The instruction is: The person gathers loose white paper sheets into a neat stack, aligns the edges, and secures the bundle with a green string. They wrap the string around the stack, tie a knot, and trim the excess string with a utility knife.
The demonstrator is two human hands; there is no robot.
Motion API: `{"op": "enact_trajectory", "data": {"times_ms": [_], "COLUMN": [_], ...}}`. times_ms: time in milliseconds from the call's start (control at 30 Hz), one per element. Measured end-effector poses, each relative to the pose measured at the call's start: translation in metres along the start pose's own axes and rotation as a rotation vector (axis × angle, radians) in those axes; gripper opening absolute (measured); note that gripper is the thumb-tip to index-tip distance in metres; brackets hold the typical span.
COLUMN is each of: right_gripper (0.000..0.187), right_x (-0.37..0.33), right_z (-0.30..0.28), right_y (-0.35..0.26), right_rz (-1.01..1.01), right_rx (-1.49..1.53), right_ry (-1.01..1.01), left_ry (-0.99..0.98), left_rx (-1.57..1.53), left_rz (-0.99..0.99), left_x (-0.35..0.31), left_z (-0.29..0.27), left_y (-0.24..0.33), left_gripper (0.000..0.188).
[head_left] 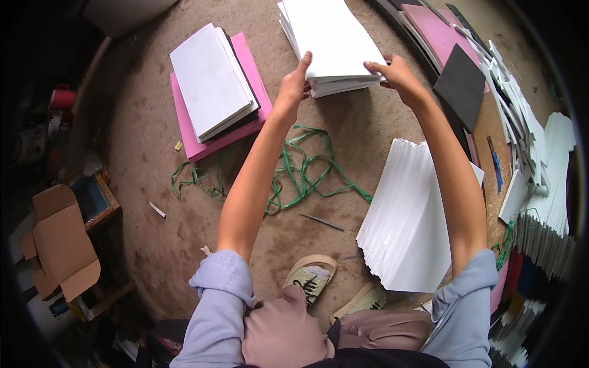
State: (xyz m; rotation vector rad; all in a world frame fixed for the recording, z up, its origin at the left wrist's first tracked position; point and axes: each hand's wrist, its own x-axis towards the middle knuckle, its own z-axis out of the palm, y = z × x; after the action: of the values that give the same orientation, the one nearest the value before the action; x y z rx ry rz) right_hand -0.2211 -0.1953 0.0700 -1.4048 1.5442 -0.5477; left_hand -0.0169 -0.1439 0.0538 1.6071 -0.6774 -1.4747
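The brown floor (pixel 184 239) bears tangled green twine (pixel 329 147) and fanned white sheets (pixel 405 214).

Wht sheet stack (pixel 334 40), edges uneven, far ctr.

Between the left hand (pixel 294 84) and right hand (pixel 399 78) is one white stack (pixel 334 40); left of the left hand, one pink-bottomed pile (pixel 211 86) and one cardboard box (pixel 64 240); below both hands, two shoes (pixel 323 267).

Bare brown floor (pixel 141 162), mottled with darker stains. At left, amid dim clutter, a wooden frame (pixel 103 216) with an open cardboard box (pixel 64 236) beside it. At upper left, a pale, smooth surface (pixel 126 12), partly cut off. Soft light across the middle, deeper shadow leftward.
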Motion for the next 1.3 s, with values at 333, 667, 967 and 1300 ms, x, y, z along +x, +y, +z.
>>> {"op": "enact_trajectory", "data": {"times_ms": [333,667,967,1300], "right_gripper": [0.077,0.072,0.073,0.066], "right_x": [-0.108,-0.294,-0.323,-0.360], "right_z": [-0.063,-0.131,-0.114,-0.148], "right_y": [-0.038,-0.073,-0.003,0.013], "right_rz": [0.017,-0.209,0.024,-0.437], "right_rx": [0.056,-0.738,-0.779,0.162], "right_ry": [0.153,0.606,0.589,0.527], "left_ry": [-0.583,-0.756,-0.596,-0.688], "left_rx": [0.056,0.222,0.359,0.261], "left_rz": [0.194,0.384,0.373,0.734], "left_x": [-0.095,-0.156,-0.175,-0.211], "left_z": [0.015,0.053,0.091,0.127], "left_y": [-0.045,-0.021,-0.032,0.004], "left_gripper": [0.074,0.070,0.064,0.075]}}
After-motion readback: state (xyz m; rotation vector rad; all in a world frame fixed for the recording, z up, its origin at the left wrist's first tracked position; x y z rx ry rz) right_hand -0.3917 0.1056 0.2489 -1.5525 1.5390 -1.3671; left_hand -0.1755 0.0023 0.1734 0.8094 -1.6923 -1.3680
